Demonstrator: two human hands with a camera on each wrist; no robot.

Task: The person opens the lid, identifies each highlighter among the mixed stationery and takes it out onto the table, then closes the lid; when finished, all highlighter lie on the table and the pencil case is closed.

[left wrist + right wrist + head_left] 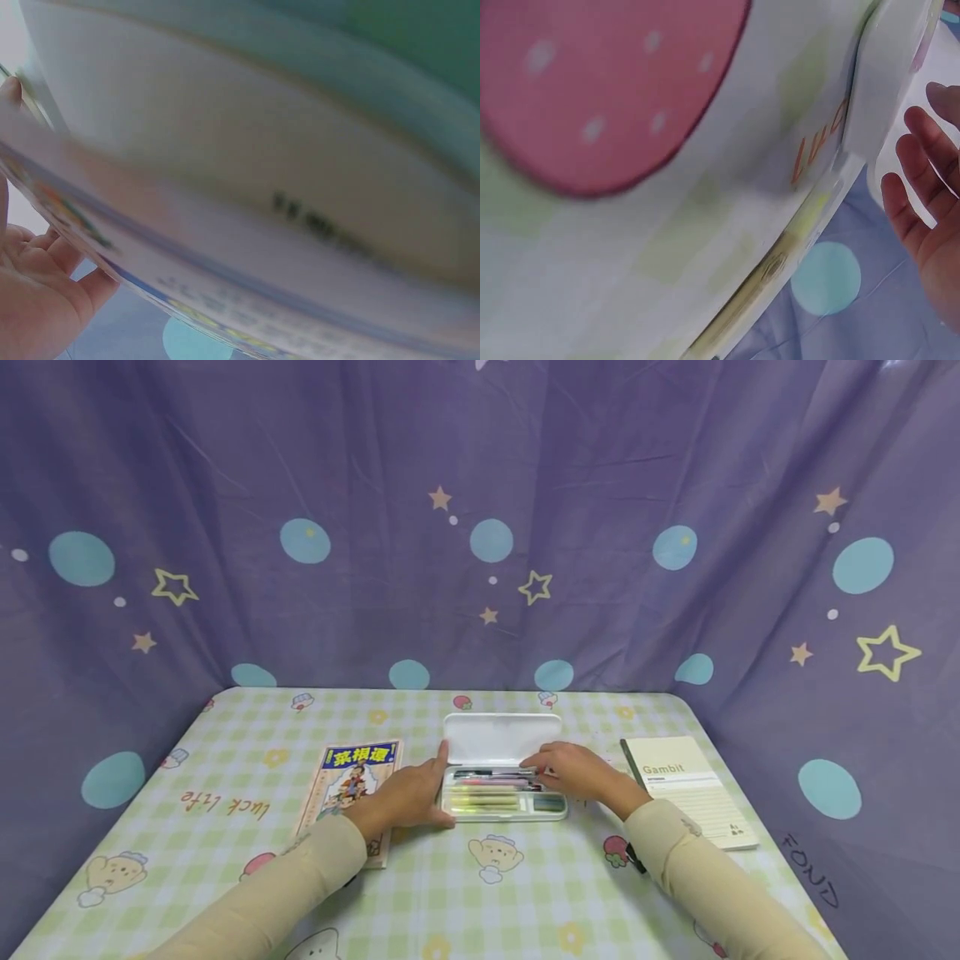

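Note:
An open white pencil case (501,739) lies on the table, its lid raised at the back. Several pens (487,783) and light yellow sticks (483,802) fill its tray, with a small dark item (549,803) at the right end. My left hand (408,793) holds the case's left end, thumb at the front corner and a finger up beside the lid. Over the tray's right part, my right hand (577,770) reaches in with its fingertips at the pens. In the right wrist view the fingers (922,176) look loosely spread; nothing shows pinched in them.
Under and beside my left forearm lies a comic-style book (352,777), seen very close in the left wrist view. A notebook marked Gambit (690,785) lies right of my right hand. The checked tablecloth (187,860) meets a purple curtain (360,635) behind.

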